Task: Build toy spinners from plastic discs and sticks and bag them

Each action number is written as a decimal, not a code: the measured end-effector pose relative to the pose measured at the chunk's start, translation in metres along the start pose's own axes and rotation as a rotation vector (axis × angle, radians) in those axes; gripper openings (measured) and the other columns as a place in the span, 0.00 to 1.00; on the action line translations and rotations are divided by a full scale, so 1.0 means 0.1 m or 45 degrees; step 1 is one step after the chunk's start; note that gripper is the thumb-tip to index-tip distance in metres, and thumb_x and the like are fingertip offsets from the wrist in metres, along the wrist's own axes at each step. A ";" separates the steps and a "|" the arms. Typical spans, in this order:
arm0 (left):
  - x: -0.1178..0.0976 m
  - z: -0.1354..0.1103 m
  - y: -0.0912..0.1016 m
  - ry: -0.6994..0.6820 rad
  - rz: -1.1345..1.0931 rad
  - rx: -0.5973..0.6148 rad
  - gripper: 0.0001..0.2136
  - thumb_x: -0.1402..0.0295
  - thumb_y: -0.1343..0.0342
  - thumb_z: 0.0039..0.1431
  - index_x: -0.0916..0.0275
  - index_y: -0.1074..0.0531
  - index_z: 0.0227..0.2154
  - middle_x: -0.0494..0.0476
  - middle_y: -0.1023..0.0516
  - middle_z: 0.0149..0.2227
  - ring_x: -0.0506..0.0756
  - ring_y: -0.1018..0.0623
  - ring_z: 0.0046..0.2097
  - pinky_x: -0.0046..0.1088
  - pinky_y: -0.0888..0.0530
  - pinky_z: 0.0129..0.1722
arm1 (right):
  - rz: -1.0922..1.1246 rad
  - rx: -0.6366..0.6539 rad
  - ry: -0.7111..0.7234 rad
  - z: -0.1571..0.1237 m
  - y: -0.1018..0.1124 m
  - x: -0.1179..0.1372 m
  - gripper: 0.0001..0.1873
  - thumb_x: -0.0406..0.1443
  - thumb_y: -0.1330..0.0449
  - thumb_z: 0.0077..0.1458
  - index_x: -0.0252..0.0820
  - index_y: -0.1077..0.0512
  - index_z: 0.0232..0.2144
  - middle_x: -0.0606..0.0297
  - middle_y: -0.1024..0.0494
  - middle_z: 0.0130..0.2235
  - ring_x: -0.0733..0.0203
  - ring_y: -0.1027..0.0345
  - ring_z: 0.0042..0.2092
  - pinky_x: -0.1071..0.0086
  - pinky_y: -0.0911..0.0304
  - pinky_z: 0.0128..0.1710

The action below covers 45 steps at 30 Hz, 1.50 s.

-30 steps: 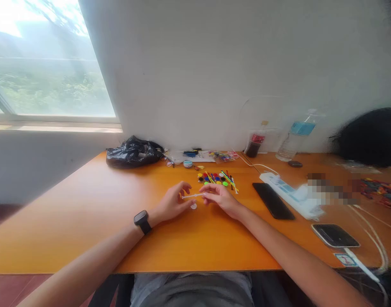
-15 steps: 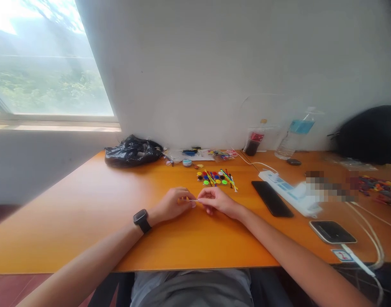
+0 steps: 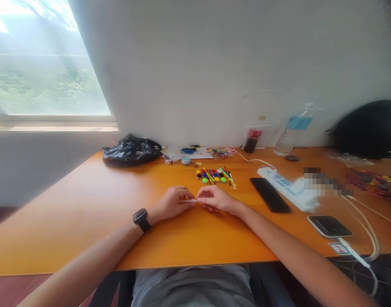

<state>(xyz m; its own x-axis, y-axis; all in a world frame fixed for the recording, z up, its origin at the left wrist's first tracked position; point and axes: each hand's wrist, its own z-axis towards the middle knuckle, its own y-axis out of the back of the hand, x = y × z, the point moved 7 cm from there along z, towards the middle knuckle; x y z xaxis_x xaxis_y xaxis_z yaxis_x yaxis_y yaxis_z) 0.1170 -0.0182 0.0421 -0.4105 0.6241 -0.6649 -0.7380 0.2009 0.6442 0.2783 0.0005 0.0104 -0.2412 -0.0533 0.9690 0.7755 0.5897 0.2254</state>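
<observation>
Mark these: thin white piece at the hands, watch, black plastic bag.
Thin white piece (image 3: 187, 201): head view, on its exposed length.
Watch (image 3: 139, 216): head view, on its screen.
Black plastic bag (image 3: 129, 152): head view, on its crumpled middle.

The single camera is mounted on my head, facing forward and down. It looks over my grey clothing (image 3: 192, 288) and across the wooden desk (image 3: 87, 217) to the wall (image 3: 195, 76). My left hand (image 3: 170, 203) and right hand (image 3: 219, 199) register at close range, below frame centre; the window (image 3: 48, 68) occupies the upper left.
</observation>
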 end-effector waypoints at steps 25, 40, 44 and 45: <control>0.00 0.00 -0.02 0.049 0.032 0.041 0.13 0.58 0.39 0.66 0.63 0.21 0.31 0.55 0.21 0.31 0.50 0.26 0.31 0.24 0.31 0.31 | -0.071 -0.066 -0.024 0.02 0.02 -0.03 0.15 0.45 0.31 0.53 0.39 0.26 0.31 0.70 0.28 0.22 0.70 0.41 0.20 0.74 0.49 0.19; -0.07 0.01 -0.01 0.039 0.011 0.046 0.17 0.55 0.39 0.66 0.64 0.21 0.28 0.55 0.22 0.30 0.50 0.27 0.30 0.24 0.33 0.30 | -0.213 -0.112 0.138 0.06 0.05 0.00 0.16 0.45 0.31 0.53 0.38 0.26 0.29 0.67 0.26 0.27 0.66 0.38 0.27 0.73 0.44 0.27; -0.11 0.02 0.00 0.012 -0.005 0.062 0.16 0.57 0.40 0.67 0.64 0.20 0.29 0.56 0.22 0.30 0.50 0.27 0.30 0.25 0.32 0.30 | -0.204 -0.087 0.169 0.08 0.04 -0.02 0.15 0.44 0.32 0.53 0.38 0.26 0.29 0.66 0.26 0.28 0.65 0.36 0.30 0.73 0.42 0.29; -0.12 0.01 0.00 0.011 -0.004 0.067 0.16 0.57 0.40 0.67 0.64 0.20 0.29 0.56 0.22 0.30 0.50 0.27 0.30 0.25 0.32 0.31 | -0.206 -0.086 0.175 0.08 0.04 -0.03 0.15 0.44 0.32 0.54 0.38 0.26 0.29 0.66 0.26 0.28 0.65 0.36 0.30 0.73 0.41 0.30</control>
<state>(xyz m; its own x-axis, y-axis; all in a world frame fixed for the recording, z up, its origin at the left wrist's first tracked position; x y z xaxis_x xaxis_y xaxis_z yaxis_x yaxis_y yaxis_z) 0.1224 -0.0243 0.0507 -0.4127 0.6171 -0.6700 -0.7101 0.2428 0.6610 0.2771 0.0091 0.0079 -0.2874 -0.2549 0.9233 0.7716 0.5095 0.3808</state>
